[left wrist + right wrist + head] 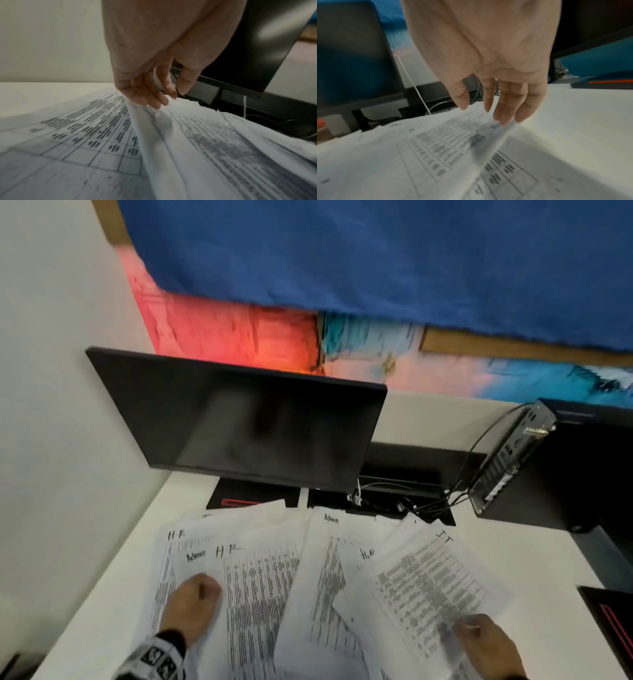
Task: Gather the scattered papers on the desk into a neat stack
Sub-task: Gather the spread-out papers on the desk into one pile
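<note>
Several printed sheets lie fanned and overlapping on the white desk point(534, 556). They carry handwritten labels: an "H.R" sheet point(260, 594), an "Admin" sheet point(320, 570) and an "I.T" sheet point(428, 580). My left hand point(193, 604) rests on the left sheets. In the left wrist view its fingertips point(155, 105) touch a raised ridge of paper point(149, 129), with the thumb apart from it. My right hand point(479, 638) sits on the near edge of the "I.T" sheet. Its straight fingers point(504, 120) touch a lifted, blurred paper edge point(489, 146), and its thumb is clear of the paper.
A dark monitor point(239, 422) stands just behind the papers, its base point(253, 496) partly under their far edges. Cables point(428, 501) and a small computer case point(507, 460) are at the back right. A dark object with red marking point(609, 621) lies at the right edge. A wall bounds the left.
</note>
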The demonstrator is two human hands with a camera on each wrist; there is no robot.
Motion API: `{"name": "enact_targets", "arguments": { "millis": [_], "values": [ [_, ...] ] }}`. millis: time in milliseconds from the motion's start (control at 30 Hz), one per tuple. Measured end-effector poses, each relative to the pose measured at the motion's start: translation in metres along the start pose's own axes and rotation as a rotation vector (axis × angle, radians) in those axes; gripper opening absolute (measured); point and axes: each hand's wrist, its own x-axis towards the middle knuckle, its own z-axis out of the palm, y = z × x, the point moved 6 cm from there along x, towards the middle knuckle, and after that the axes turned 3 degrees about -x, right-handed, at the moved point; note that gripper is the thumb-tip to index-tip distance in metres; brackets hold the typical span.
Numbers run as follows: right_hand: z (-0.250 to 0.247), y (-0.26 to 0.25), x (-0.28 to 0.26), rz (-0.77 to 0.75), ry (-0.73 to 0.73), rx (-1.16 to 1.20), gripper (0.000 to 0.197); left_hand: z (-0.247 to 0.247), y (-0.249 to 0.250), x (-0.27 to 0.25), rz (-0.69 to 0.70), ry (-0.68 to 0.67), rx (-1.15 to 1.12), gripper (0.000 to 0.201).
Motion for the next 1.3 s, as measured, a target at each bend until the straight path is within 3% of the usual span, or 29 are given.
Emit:
{"name": "enact_targets", "arguments": {
  "millis": [67, 133, 167, 233, 300, 400, 500, 533, 700, 800, 900, 967, 1033, 1100, 1200, 1300],
  "values": [
    [-0.006, 0.018, 0.01, 0.162, 0.004, 0.036, 0.061, -0.001, -0.004, 0.004, -0.043, 0.041, -0.009, 0.016],
    [-0.008, 0.036, 0.013, 0.308, 0.029, 0.047, 0.085, -0.001, -0.01, 0.003, -0.125, 0.081, 0.029, 0.01],
    [-0.007, 0.044, 0.015, 0.362, 0.034, 0.034, 0.092, -0.002, -0.015, 0.004, -0.188, 0.131, 0.067, 0.02],
    [-0.003, 0.056, 0.021, 0.415, 0.043, 0.022, 0.105, -0.003, -0.029, 0.002, -0.367, 0.222, 0.135, 0.06],
    [0.002, 0.056, 0.033, 0.39, 0.032, 0.112, 0.112, -0.004, -0.037, 0.004, -0.488, 0.255, 0.128, 0.094],
    [0.01, 0.045, 0.047, 0.359, -0.045, 0.256, 0.1, 0.005, -0.034, 0.009, -0.505, 0.197, 0.177, 0.112],
    [0.014, 0.021, 0.052, 0.235, -0.139, 0.283, 0.049, 0.022, -0.018, 0.014, -0.41, 0.133, 0.268, 0.105],
    [0.015, 0.015, 0.055, 0.196, -0.127, 0.301, 0.041, 0.027, -0.011, 0.013, -0.386, 0.13, 0.26, 0.099],
    [0.016, -0.01, 0.06, 0.017, -0.107, 0.358, 0.038, 0.055, 0.021, 0.004, -0.278, 0.103, 0.129, 0.081],
    [0.004, -0.017, 0.061, -0.067, -0.049, 0.383, 0.036, 0.055, 0.045, -0.01, -0.249, 0.25, 0.168, 0.082],
    [-0.025, -0.015, 0.062, -0.092, 0.086, 0.341, 0.025, 0.065, 0.088, -0.025, -0.01, 0.352, 0.25, 0.07],
    [-0.041, -0.009, 0.066, -0.111, 0.14, 0.335, 0.024, 0.087, 0.117, -0.034, 0.175, 0.326, 0.297, 0.055],
    [-0.051, -0.004, 0.071, -0.136, 0.166, 0.296, 0.022, 0.111, 0.134, -0.039, 0.232, 0.246, 0.341, 0.045],
    [-0.057, 0.003, 0.073, -0.178, 0.165, 0.212, 0.02, 0.132, 0.141, -0.039, 0.199, 0.145, 0.388, 0.047],
    [-0.047, 0.012, 0.075, -0.152, 0.014, 0.052, 0.015, 0.144, 0.138, -0.035, 0.037, 0.083, 0.444, 0.068],
    [-0.023, 0.013, 0.068, -0.072, -0.179, -0.005, 0.047, 0.134, 0.12, -0.022, -0.146, 0.088, 0.385, 0.09]
  ]
}}
